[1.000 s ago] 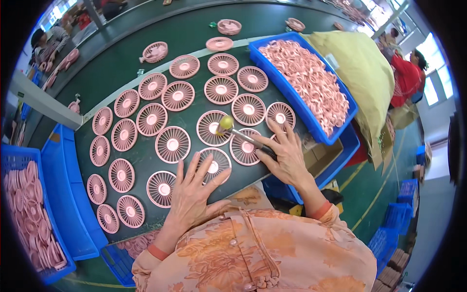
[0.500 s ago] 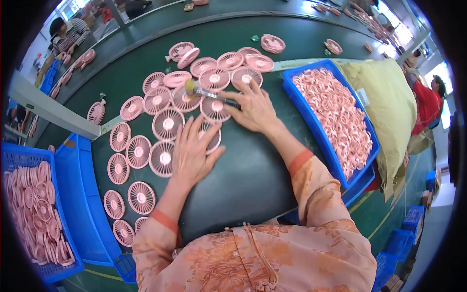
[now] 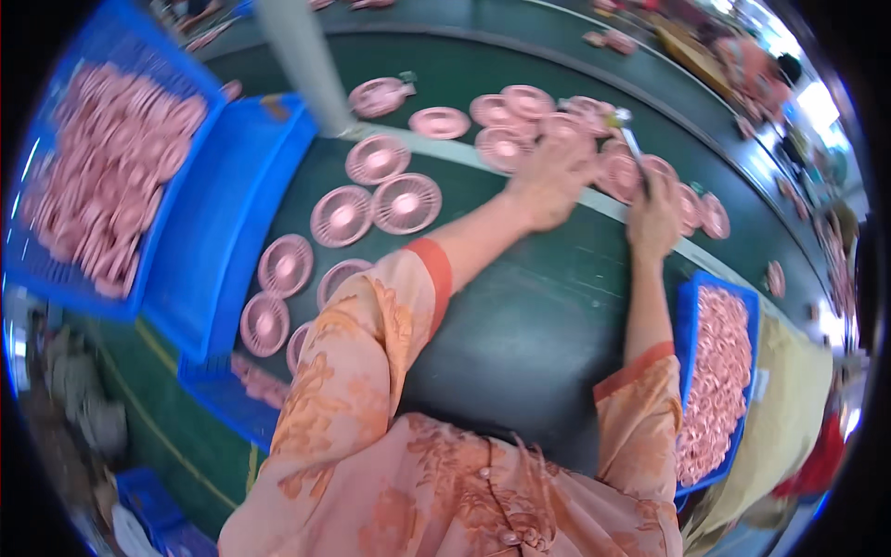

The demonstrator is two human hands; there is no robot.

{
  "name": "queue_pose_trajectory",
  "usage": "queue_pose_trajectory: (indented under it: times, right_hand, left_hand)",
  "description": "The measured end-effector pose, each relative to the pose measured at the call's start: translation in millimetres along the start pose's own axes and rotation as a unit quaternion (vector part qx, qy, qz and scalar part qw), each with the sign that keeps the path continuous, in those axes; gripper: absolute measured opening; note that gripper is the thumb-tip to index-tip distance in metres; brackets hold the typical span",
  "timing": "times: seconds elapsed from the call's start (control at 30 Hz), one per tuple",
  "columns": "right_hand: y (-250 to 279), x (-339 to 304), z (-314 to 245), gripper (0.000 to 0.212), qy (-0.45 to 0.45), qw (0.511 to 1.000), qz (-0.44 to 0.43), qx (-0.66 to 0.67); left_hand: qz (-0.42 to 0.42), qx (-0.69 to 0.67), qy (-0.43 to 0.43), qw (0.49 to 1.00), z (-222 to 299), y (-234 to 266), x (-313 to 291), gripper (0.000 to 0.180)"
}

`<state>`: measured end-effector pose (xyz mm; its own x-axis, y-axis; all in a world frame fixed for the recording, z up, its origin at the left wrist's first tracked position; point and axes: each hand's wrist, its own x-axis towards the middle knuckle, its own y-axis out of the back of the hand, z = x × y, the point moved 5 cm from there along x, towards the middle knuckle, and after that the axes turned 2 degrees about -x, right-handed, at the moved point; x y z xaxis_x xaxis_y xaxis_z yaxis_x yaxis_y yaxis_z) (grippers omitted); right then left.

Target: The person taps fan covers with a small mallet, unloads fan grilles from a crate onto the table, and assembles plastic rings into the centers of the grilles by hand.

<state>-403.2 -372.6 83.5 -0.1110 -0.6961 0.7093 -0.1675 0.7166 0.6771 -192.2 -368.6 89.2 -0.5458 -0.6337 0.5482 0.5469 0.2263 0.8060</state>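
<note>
Right fingers (image 3: 653,188) tight around a hammer (image 3: 631,142), left fingers (image 3: 560,165) loosely spread over pink discs (image 3: 562,126).

A dark green table (image 3: 520,334) is carrying pink spoked discs (image 3: 406,203) on its left side, some touching at their rims. A pale strip (image 3: 450,149) is running along its far edge, and beyond it a green belt (image 3: 445,65) is holding pink parts (image 3: 776,278). Other pink discs (image 3: 504,148) are crowding near the strip, several overlapping; one (image 3: 439,123) is lying apart to their left.
</note>
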Motion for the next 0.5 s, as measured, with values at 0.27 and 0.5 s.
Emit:
queue_pose_trajectory:
  times: [0.27,0.5]
  right_hand:
    - [1.5,2.7,-8.8,0.031,0.007,0.997,-0.034,-0.073]
    - [14.4,-2.4,-5.6,0.035,-0.036,0.997,-0.073,-0.019]
  left_hand:
    - [0.006,0.054,0.202,0.978,37.0,176.0,-199.2,0.071]
    - [-0.082,0.155,0.423,0.889,44.7,221.0,-331.2,0.101]
